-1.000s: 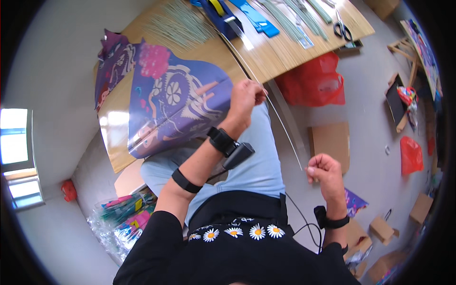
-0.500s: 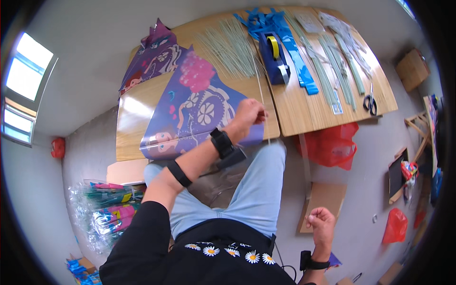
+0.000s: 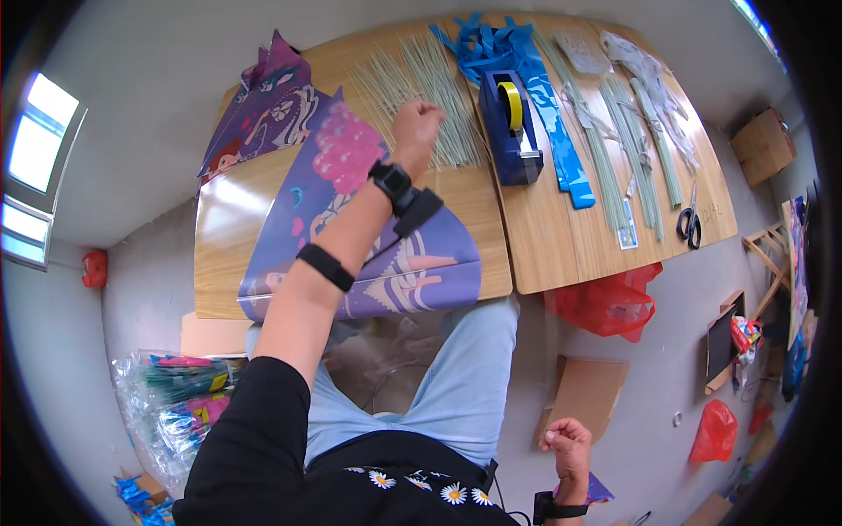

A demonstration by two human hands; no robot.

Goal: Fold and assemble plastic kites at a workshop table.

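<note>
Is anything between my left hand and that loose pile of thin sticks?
Nothing visible: your left hand appears over the pile of thin sticks, though I can't tell whether it touches them.

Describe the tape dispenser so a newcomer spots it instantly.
On the wooden table, find the seam between its two halves. Just right of that seam, across from the loose pale-green sticks, stands the navy tape dispenser. Its bulky body and yellow ring set it apart from the flat blue strips alongside.

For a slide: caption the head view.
Left hand over pale green sticks beside a purple printed sheet; right hand away from the wooden table.
</note>
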